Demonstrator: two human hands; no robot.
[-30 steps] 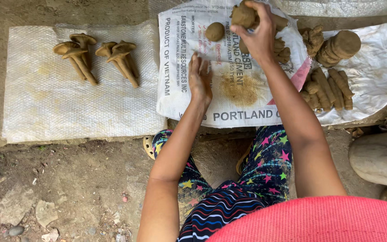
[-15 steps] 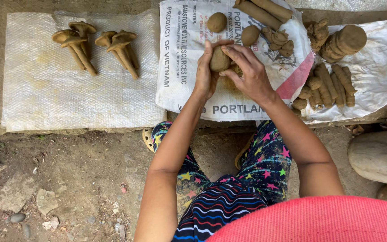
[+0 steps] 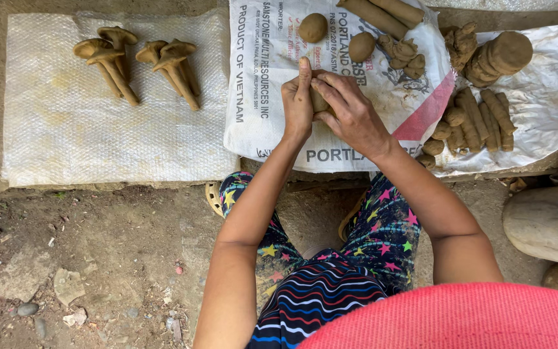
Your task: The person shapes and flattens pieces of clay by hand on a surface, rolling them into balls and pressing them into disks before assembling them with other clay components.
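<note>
At the far left, a white woven sheet (image 3: 66, 129) is spread over the ledge, and four finished clay pieces with flared caps and tapering stems (image 3: 137, 64) are laid on it in pairs, well apart from the working area, probably so that they can dry undisturbed. Further right, a printed white sack (image 3: 259, 123) is laid flat as a working mat, and above it a lump of clay (image 3: 318, 102) is gripped between both hands: the left hand (image 3: 297, 100) is pressed flat against its side with fingers straight, while the right hand (image 3: 350, 110) is curled over it from the other side, so the lump is mostly hidden. Just beyond the hands, two clay balls (image 3: 313, 27) are set on the sack, with clay rolls (image 3: 382, 14) near its top edge. At the right, a stack of clay discs (image 3: 498, 57) and short clay logs (image 3: 479, 119) are kept within reach on a second white sheet (image 3: 550, 84). Nothing is seen between the hands and these supplies.
</note>
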